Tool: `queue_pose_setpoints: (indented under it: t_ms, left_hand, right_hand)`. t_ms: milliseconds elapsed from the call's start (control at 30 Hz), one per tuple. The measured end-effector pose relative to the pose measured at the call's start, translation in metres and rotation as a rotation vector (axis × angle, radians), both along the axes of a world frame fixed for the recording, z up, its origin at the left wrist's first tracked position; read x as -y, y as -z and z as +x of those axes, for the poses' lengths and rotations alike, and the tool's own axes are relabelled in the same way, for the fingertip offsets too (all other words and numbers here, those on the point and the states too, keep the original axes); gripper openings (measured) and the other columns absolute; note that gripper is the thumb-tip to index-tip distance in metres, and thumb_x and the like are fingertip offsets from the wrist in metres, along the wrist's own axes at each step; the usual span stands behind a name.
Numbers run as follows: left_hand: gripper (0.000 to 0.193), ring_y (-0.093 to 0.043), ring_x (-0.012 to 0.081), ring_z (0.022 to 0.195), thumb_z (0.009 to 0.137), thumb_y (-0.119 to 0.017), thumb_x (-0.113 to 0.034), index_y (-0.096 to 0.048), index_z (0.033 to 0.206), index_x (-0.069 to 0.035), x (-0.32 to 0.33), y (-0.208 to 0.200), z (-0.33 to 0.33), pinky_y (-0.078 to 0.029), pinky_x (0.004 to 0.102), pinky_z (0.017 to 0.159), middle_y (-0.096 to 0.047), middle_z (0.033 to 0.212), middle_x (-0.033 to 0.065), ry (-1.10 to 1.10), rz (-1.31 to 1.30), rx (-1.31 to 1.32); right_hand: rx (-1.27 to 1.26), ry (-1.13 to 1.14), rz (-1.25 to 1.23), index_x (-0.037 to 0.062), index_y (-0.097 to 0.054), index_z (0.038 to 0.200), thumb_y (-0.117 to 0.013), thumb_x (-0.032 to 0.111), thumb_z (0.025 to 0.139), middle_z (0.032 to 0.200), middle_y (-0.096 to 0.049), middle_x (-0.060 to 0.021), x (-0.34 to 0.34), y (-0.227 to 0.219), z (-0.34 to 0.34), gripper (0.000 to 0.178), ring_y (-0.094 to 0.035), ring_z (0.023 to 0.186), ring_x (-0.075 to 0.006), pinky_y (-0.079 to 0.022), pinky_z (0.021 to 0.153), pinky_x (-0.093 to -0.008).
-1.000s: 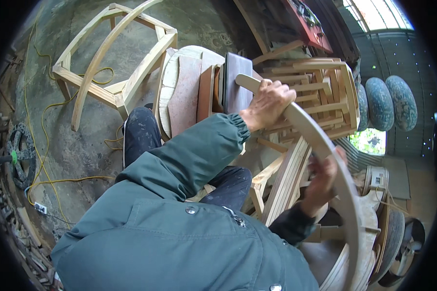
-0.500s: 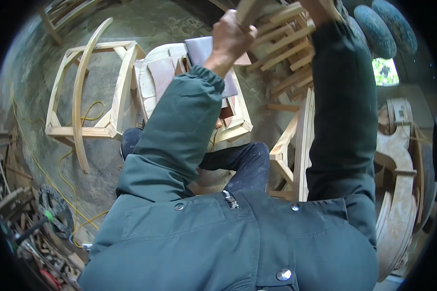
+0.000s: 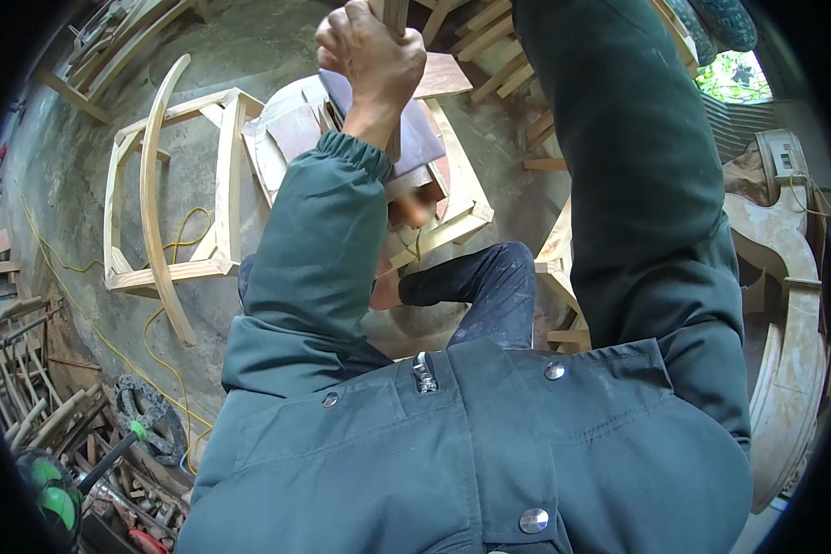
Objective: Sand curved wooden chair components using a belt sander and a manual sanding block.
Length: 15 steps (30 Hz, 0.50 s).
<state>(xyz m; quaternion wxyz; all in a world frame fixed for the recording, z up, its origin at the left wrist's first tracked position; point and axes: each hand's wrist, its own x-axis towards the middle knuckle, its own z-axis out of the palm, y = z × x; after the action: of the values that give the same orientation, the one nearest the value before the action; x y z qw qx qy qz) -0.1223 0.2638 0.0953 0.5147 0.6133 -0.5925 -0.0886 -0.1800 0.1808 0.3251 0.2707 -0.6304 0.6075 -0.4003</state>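
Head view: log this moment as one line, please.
left hand: gripping wooden piece | right hand: out of view, right sleeve reaches top edge | floor, left: curved wooden strip across wooden frame

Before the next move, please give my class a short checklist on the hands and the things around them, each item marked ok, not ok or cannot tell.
1. Left hand closed around the wooden piece: ok.
2. Right hand on the wooden piece: cannot tell; the right sleeve runs out past the top edge.
3. Whole wooden piece in view: not ok; it is cut off at the top.
4. Curved strip lying across the pale wooden frame: ok.
5. Floor free of loose cord: not ok; a yellow cord lies looped there.
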Motion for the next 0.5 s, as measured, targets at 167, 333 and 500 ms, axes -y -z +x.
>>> queue_pose_setpoints:
  t_ms: [167, 333, 500]
  left_hand:
    - [0.064, -0.038, 0.0451, 0.140, 0.080, -0.067, -0.015, -0.049, 0.141, -0.007, -0.008, -0.003, 0.005, -0.027, 0.0611, 0.116, -0.048, 0.142, 0.0237, 0.059, 0.070, -0.065]
    - [0.048, -0.070, 0.0361, 0.084, 0.083, -0.072, -0.007, -0.044, 0.122, -0.004, -0.032, -0.004, -0.002, -0.056, 0.0452, 0.078, -0.066, 0.092, 0.0193, 0.223, -0.133, -0.247]
    - [0.053, -0.066, 0.0486, 0.083, 0.078, -0.078, -0.006, -0.045, 0.120, -0.008, -0.100, -0.043, -0.013, -0.054, 0.0551, 0.070, -0.064, 0.099, 0.0213, 0.230, -0.097, -0.148]
  right_hand:
    - [-0.110, -0.139, -0.318, -0.0072, -0.072, 0.089, -0.067, 0.035, 0.097, 0.070, -0.063, -0.0092, 0.002, 0.034, -0.014, 0.044, -0.057, 0.065, -0.0175, -0.044, 0.056, -0.0398]
    - [0.046, -0.202, -0.393, -0.0036, -0.073, 0.104, -0.066, 0.040, 0.098, 0.085, -0.068, -0.0104, -0.081, 0.014, -0.021, 0.045, -0.063, 0.079, -0.0179, -0.049, 0.070, -0.0384]
    - [0.296, -0.199, -0.421, 0.0026, -0.064, 0.121, -0.069, 0.033, 0.103, 0.085, -0.062, 0.0010, -0.143, 0.012, -0.119, 0.036, -0.052, 0.070, -0.0071, -0.041, 0.064, -0.0277]
